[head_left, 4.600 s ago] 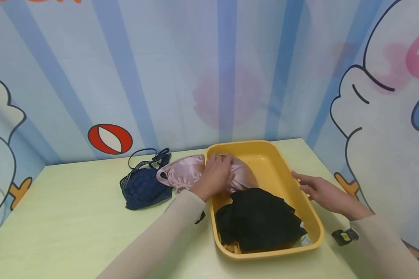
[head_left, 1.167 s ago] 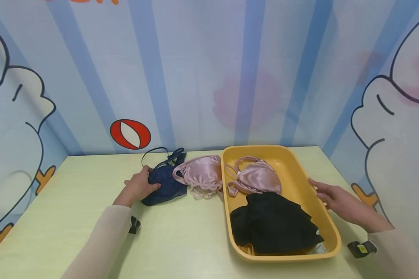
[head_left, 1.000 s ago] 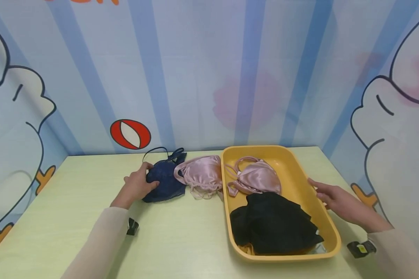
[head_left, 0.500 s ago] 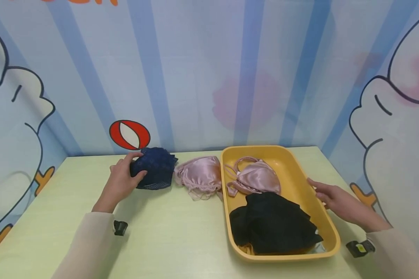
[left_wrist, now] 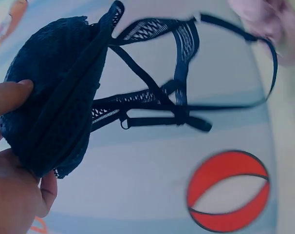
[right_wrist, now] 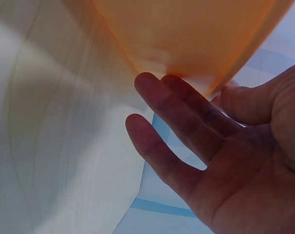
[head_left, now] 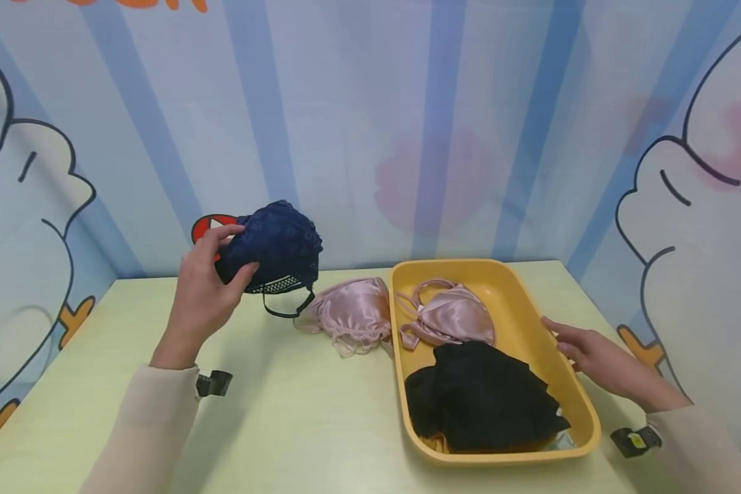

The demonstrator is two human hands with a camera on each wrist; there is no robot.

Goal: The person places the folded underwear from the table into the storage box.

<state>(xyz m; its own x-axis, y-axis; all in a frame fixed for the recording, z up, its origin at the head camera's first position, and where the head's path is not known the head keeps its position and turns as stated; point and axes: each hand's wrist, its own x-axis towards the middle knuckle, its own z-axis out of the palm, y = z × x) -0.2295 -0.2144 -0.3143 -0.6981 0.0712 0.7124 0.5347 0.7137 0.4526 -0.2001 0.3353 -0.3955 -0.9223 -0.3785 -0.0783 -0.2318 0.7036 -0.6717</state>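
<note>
A dark blue lace bra (head_left: 278, 247) hangs in the air above the back left of the table, pinched between the thumb and fingers of my left hand (head_left: 200, 291). Its straps and mesh bands (left_wrist: 159, 97) dangle loose in the left wrist view. On the table lies a pink satin bra (head_left: 358, 309), one cup beside the yellow tray (head_left: 519, 302) and another pink cup (head_left: 460, 315) inside it. My right hand (head_left: 611, 363) rests against the tray's right side, its fingers fairly straight along the outer wall in the right wrist view.
Folded black cloth (head_left: 481, 398) fills the tray's near part, with bits of yellow and pale fabric under it. Behind the table (head_left: 309, 425) stands a striped blue backdrop (head_left: 346, 137) with cartoon figures and a red ball print.
My left hand has gripped the dark blue bra and lifted it off the table, up and slightly left. Earlier it was at the pink bra by the tray. My right hand stays at the tray.
</note>
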